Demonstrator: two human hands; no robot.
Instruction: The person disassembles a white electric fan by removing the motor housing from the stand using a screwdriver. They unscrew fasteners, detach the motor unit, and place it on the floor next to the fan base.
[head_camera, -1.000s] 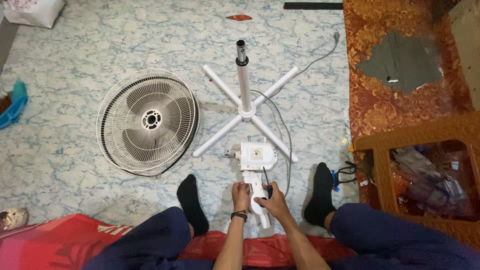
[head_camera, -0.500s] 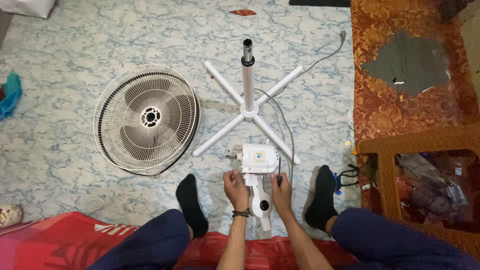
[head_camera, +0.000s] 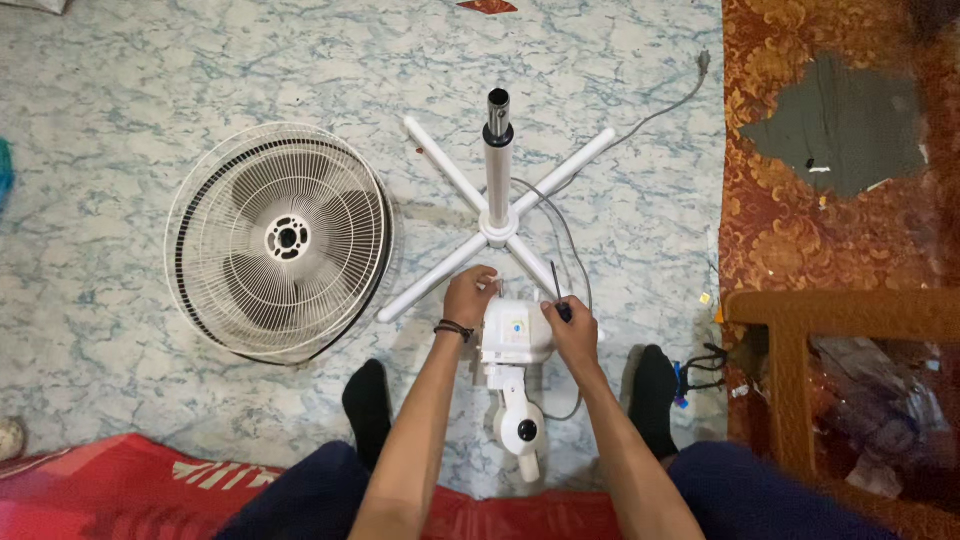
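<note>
A person sits on a marbled blue-and-white floor (head_camera: 120, 90), seen from above, with both bare forearms stretched forward between their knees. The left hand (head_camera: 470, 296), with a dark band at its wrist, is curled over the upper left corner of a white fan motor housing (head_camera: 515, 334) and grips it there. The right hand (head_camera: 573, 330) is closed around a thin dark-handled screwdriver (head_camera: 557, 290), its shaft pointing up and away from the person, and rests against the upper right edge of the housing. The housing lies flat on the floor just in front of the person, with its white neck piece (head_camera: 520, 428) trailing back toward them between two feet in black socks. Just beyond the hands stands a white cross-shaped fan base (head_camera: 497, 222) with its upright pole (head_camera: 497, 150). A grey power cord (head_camera: 640, 118) loops across the floor toward the far right. To the left, well apart from the hands, a round white fan guard (head_camera: 280, 240) with blades inside lies flat. A patterned red rug (head_camera: 790, 220) runs along the floor's right edge, and a red cloth (head_camera: 120, 490) lies at its near left edge.
</note>
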